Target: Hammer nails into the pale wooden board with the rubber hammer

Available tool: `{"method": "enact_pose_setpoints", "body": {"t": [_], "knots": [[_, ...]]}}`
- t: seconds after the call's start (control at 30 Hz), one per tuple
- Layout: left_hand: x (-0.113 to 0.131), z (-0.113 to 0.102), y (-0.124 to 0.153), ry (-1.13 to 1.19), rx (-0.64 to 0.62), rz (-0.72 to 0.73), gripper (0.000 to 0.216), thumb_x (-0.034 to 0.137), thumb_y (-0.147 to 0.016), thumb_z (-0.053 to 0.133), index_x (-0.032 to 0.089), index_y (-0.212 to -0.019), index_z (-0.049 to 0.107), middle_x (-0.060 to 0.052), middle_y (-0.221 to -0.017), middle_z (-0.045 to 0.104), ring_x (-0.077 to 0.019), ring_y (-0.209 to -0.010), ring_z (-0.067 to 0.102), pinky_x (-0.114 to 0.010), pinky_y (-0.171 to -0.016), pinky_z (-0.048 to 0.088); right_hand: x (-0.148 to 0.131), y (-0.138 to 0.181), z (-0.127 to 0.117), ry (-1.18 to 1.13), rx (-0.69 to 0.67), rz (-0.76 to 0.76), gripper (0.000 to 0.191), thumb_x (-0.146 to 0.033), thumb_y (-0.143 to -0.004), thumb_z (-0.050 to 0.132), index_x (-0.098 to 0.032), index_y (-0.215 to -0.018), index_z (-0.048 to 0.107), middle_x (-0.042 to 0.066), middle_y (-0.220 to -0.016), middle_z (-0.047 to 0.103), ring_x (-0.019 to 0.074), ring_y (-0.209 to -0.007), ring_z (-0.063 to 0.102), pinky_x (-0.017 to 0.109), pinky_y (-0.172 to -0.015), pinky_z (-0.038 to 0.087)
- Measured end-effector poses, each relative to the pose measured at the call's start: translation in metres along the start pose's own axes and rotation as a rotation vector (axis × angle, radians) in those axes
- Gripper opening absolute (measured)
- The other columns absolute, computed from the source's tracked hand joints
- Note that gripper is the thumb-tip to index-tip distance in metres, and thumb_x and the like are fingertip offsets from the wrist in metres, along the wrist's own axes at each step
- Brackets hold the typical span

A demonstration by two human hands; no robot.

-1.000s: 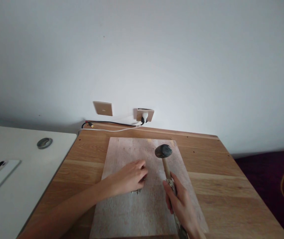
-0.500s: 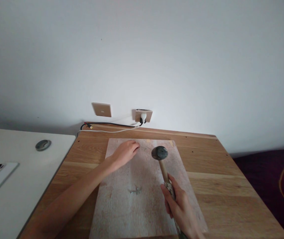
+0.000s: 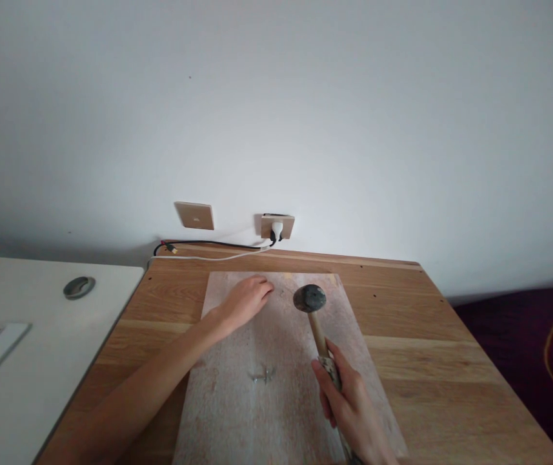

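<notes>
A: What's the right hand [image 3: 351,410] doing?

B: It's wrapped tight round the wooden handle of the hammer [image 3: 315,323], low down near the end. The dark round head is up at the far end, over the upper middle of the board [image 3: 237,413].

A: And the left hand [image 3: 244,300]?

B: Reached out to the far part of the board, fingers curled down with the tips pinched together on the surface. Whether there's a nail between them I can't tell; it's too small to see.

A: Where are the spare nails?

B: A little cluster of nails [image 3: 262,375] lies loose mid-board, between the two forearms, well apart from the left hand and nearer the right.

A: How would that hammer handle, you reckon?

B: Head-heavy, I'd say, with a stiff shaft. Gripped low like that it should swing with more force but less control; higher up would likely steady it. The handle looks worn or wrapped where the hand sits, so probably not slippery.

A: The nails?

B: Light, hard, thin, fiddly. Best pinched by the shank with fingertips.

A: What else is about?

B: The board lies flat on the wooden bench [image 3: 450,381]. A plug [image 3: 276,228] sits in the wall socket behind, its cable [image 3: 208,245] trailing along the back edge.
</notes>
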State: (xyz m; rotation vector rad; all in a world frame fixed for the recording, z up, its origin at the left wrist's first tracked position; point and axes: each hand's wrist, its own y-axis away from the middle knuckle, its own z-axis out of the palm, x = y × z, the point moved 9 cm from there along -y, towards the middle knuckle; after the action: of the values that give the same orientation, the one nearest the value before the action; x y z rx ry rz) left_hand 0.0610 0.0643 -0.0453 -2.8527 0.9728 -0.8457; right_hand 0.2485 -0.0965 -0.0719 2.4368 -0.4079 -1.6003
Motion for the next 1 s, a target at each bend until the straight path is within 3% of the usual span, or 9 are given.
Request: {"method": "enact_pose_setpoints", "body": {"t": [0.2, 0.33, 0.57, 0.87, 1.0], "knots": [[-0.009, 0.003, 0.001, 0.205, 0.124, -0.009, 0.018, 0.007, -0.093, 0.067, 0.019, -0.098, 0.08, -0.008, -0.096, 0.074, -0.0213, -0.095, 0.071, -0.031, -0.088, 0.054, -0.008, -0.011, 0.011, -0.054, -0.017, 0.004, 0.079, -0.067, -0.092, 0.054, -0.006, -0.143, 0.051, -0.011, -0.043, 0.049, 0.0126, -0.034, 0.043, 0.021, -0.035, 0.035], [-0.019, 0.004, 0.005, 0.306, 0.174, -0.057, 0.015, 0.009, -0.092, 0.069, 0.018, -0.096, 0.08, -0.007, -0.093, 0.074, -0.0192, -0.088, 0.07, -0.029, -0.083, 0.054, -0.017, -0.017, 0.02, -0.059, -0.042, -0.018, 0.081, -0.067, -0.092, 0.054, -0.004, -0.143, 0.051, -0.01, -0.043, 0.049, 0.012, -0.034, 0.043, 0.021, -0.036, 0.035], [-0.027, 0.007, 0.005, 0.455, 0.18, -0.122, 0.045, 0.001, -0.083, 0.066, 0.018, -0.125, 0.071, -0.002, -0.088, 0.075, -0.0157, -0.076, 0.069, -0.025, -0.074, 0.053, -0.03, -0.024, 0.037, -0.014, -0.103, -0.057, 0.079, -0.064, -0.094, 0.051, -0.004, -0.146, 0.049, -0.011, -0.045, 0.048, 0.0123, -0.035, 0.045, 0.021, -0.037, 0.035], [-0.025, 0.005, 0.007, 0.439, 0.161, -0.107, 0.045, -0.001, -0.081, 0.063, 0.018, -0.123, 0.065, -0.004, -0.097, 0.075, -0.019, -0.085, 0.072, -0.029, -0.079, 0.056, -0.029, -0.029, 0.044, 0.003, -0.115, -0.078, 0.073, -0.06, -0.096, 0.051, -0.008, -0.147, 0.048, -0.012, -0.045, 0.05, 0.0122, -0.035, 0.047, 0.021, -0.038, 0.035], [0.006, -0.018, 0.031, 0.204, 0.142, 0.007, 0.032, 0.004, -0.086, 0.063, 0.019, -0.115, 0.063, -0.007, -0.111, 0.069, -0.02, -0.095, 0.069, -0.033, -0.086, 0.057, -0.029, -0.025, 0.04, -0.004, -0.116, -0.059, 0.078, -0.064, -0.093, 0.053, -0.005, -0.144, 0.05, -0.012, -0.042, 0.048, 0.0123, -0.034, 0.044, 0.021, -0.037, 0.034]]}}
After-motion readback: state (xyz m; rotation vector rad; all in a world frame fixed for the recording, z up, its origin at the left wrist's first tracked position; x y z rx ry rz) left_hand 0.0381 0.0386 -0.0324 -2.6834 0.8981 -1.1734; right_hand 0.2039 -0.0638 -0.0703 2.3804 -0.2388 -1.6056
